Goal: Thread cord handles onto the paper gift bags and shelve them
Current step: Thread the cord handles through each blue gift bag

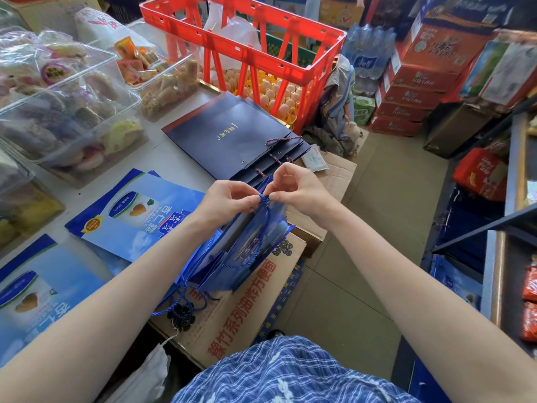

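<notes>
Evidently light and easily creased, the blue paper bag point(247, 242) stands on a carton beside the worktop point(174, 158), while both hands' fingers point(244, 196) pinch its limp, slippery cord point(263, 199) at the top edge.

- The blue gift bag point(247, 245) is glossy coated paper that catches the light.
- Its blue cord point(263, 199) is twisted, with a slight sheen.
- The navy bags point(229, 135) look matt, smooth paper with gold lettering.
- The red crate point(247, 39) is hard, shiny plastic.
- The clear tubs point(66, 91) are thin transparent plastic.
- The carton point(241, 309) is dull brown cardboard.
- The bench point(171, 158) is smooth and pale.
</notes>
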Demonstrator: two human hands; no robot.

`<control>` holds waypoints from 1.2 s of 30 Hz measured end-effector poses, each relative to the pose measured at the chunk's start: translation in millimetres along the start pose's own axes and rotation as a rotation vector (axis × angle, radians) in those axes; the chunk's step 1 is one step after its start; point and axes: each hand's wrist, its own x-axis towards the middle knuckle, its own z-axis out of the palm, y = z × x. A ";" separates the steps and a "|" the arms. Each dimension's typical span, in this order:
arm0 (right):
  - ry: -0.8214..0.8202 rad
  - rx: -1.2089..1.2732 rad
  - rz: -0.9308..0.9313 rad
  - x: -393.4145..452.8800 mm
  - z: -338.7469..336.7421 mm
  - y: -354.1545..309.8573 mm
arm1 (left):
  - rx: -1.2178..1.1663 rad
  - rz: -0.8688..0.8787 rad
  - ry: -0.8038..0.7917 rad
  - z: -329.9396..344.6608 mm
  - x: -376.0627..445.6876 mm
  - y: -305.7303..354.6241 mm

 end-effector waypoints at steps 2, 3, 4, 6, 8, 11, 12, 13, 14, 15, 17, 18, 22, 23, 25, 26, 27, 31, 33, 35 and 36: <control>0.044 0.042 0.015 0.5 0.1 2.8 | 0.020 0.045 -0.029 0.2 0.1 -0.1; 0.081 0.033 0.025 1.2 0.8 4.5 | 0.024 0.056 -0.034 0.2 0.2 -0.1; 0.119 0.014 0.038 1.7 2.0 6.3 | 0.027 0.062 -0.037 0.2 0.3 0.1; 0.171 0.001 0.059 2.5 4.6 8.7 | 0.038 0.076 -0.047 0.3 0.3 0.7; 0.175 0.011 0.066 3.3 6.1 9.6 | 0.060 0.093 -0.057 -0.2 0.9 1.2; 0.147 0.017 0.077 4.3 5.9 7.2 | 0.150 0.134 -0.076 -2.5 2.7 1.7; 0.135 0.002 0.076 4.7 5.7 6.2 | 0.167 0.138 -0.087 -3.7 3.0 2.2; 0.125 -0.031 0.061 5.5 5.9 5.2 | 0.155 0.130 -0.099 -4.8 2.5 2.9; 0.118 -0.078 0.033 6.0 6.0 4.5 | 0.111 0.108 -0.112 -5.9 1.7 4.0; 0.112 -0.126 -0.004 6.6 6.5 3.9 | 0.059 0.078 -0.128 -6.9 1.1 4.9; 0.098 -0.192 -0.078 6.4 8.4 3.9 | -0.018 0.010 -0.171 -9.6 0.9 6.8; 0.091 -0.203 -0.111 6.0 9.0 4.3 | -0.054 -0.027 -0.193 -11.0 1.3 6.8; 0.091 -0.167 -0.127 5.0 10.1 3.5 | -0.142 -0.094 -0.190 -10.8 3.5 5.5; 0.089 -0.168 -0.109 5.1 9.5 2.9 | -0.147 -0.093 -0.171 -9.2 3.1 5.3; 0.058 -0.188 -0.089 5.8 6.7 1.6 | -0.160 -0.096 -0.124 -6.8 3.4 2.9; 0.032 -0.199 -0.084 5.4 5.6 1.0 | -0.169 -0.100 -0.108 -6.6 4.0 1.4; 0.008 -0.215 -0.078 4.8 5.4 0.2 | -0.178 -0.104 -0.102 -6.1 4.2 0.8; 0.015 -0.396 -0.124 2.3 14.6 1.2 | -0.153 -0.088 -0.076 1.8 4.4 -0.5; 0.070 -0.436 -0.171 1.2 18.9 4.4 | -0.091 -0.052 -0.031 4.5 5.1 -3.0; 0.114 -0.377 -0.173 0.9 16.7 8.5 | 0.028 0.006 0.075 2.8 4.2 -9.3; 0.136 -0.361 -0.168 1.0 14.4 10.2 | 0.131 0.043 0.123 0.1 3.3 -12.9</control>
